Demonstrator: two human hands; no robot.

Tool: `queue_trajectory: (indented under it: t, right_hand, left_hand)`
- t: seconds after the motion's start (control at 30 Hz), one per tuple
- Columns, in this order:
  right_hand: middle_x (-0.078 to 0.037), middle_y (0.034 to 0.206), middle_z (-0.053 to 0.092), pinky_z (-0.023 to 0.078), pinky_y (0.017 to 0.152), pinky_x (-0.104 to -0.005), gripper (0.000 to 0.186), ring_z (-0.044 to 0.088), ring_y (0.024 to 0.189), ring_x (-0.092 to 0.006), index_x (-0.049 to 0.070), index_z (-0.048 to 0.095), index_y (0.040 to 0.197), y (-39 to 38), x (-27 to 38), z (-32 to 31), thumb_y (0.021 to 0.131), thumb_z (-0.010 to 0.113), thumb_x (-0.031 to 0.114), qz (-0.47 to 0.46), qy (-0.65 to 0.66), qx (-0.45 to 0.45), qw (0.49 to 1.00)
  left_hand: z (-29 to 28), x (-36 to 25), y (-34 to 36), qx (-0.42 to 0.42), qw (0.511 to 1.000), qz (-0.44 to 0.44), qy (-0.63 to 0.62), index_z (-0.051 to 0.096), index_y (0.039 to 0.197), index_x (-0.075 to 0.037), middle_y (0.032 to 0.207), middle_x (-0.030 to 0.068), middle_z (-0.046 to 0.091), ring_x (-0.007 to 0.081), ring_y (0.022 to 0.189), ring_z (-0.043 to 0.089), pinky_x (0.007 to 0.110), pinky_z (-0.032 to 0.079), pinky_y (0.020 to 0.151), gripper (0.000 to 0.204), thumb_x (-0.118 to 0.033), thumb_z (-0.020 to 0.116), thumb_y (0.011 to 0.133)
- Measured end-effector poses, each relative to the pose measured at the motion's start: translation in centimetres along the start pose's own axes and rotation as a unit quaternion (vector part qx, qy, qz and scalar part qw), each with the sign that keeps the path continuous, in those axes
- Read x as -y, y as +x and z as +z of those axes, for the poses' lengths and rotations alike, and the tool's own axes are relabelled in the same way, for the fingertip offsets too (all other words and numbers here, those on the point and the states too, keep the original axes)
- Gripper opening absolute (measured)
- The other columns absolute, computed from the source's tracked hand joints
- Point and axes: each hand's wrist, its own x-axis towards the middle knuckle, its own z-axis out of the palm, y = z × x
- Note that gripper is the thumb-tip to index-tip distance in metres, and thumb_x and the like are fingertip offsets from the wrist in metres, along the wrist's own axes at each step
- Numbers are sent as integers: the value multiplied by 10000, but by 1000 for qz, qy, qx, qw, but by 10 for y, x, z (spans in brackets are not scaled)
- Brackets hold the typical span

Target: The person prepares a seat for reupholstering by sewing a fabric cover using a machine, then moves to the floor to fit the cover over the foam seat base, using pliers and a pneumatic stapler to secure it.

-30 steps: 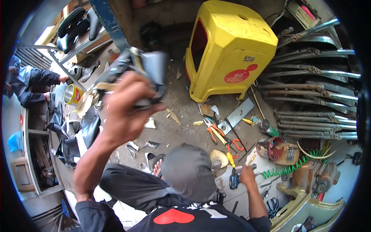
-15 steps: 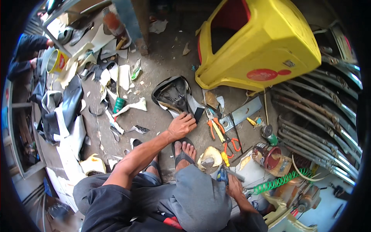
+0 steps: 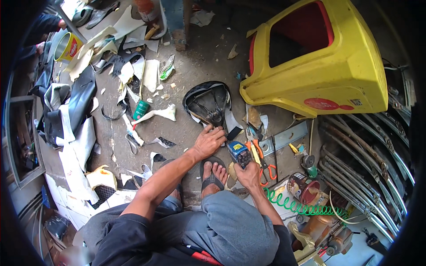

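A black seat point(image 3: 207, 102) lies underside up on the floor, with loose white-and-black material at its near edge. My left hand point(image 3: 208, 142) is closed on that near edge, fingers curled over the material. My right hand point(image 3: 247, 174) grips a blue power tool point(image 3: 239, 153), probably a stapler, its nose close beside the seat's near edge and my left fingertips. My sandalled foot point(image 3: 213, 177) is just below my left hand. Pliers point(image 3: 254, 144) and orange-handled tools point(image 3: 265, 173) lie to the right of the blue tool, by a flat metal bar point(image 3: 288, 138).
A yellow plastic stool point(image 3: 310, 75) lies on its side at upper right, above stacked metal frames point(image 3: 364, 164). Material scraps point(image 3: 82, 124) and a bucket point(image 3: 66, 46) are at left. A co-worker's hand point(image 3: 60, 23) shows upper left. A green coiled hose point(image 3: 301, 204) runs right.
My left hand lowered the seat from mid-air to the floor. My right hand has carried the blue tool forward and left, up to the seat.
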Motion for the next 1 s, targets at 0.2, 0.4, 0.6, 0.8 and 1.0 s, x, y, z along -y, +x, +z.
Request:
queue_trajectory:
  t: [0.2,0.4,0.6,0.8,1.0]
  right_hand:
    - [-171,538,586,482,535,-437,365,635,502,-260,-59,618,669,6,-15,9,803,722,264,2,-5,-17,1000]
    - [-199,573,614,497,559,-458,383,663,540,-309,-71,632,680,15,3,2,804,733,278,35,6,8,999]
    - [-296,684,666,546,645,-503,398,730,696,-428,-86,676,736,26,-2,12,799,728,303,54,7,20,998]
    - [-343,727,655,559,711,-520,412,717,764,-487,-97,679,754,26,1,15,785,713,312,66,-17,2,998]
    - [-290,780,686,550,721,-498,341,731,807,-432,-57,703,888,-36,-17,-9,785,743,265,52,-8,-23,998]
  left_hand:
    - [-2,1,2,-38,999,9,-27,714,1016,-126,1153,18,664,187,1236,596,392,394,992,209,-159,668,816]
    - [0,7,-2,-39,999,14,-24,674,1035,-111,1137,26,661,183,1210,605,390,377,1016,192,-155,620,856]
    - [-2,13,-4,4,996,14,-83,623,1095,-102,1163,59,626,208,1228,595,401,363,1033,233,-121,600,864]
    - [-3,6,-9,46,994,9,-98,618,1112,-97,1195,72,610,217,1249,586,410,359,1054,238,-111,589,876]
    - [-11,14,-2,57,996,12,-66,613,1101,-105,1170,69,602,206,1220,587,430,354,1082,223,-123,577,882]
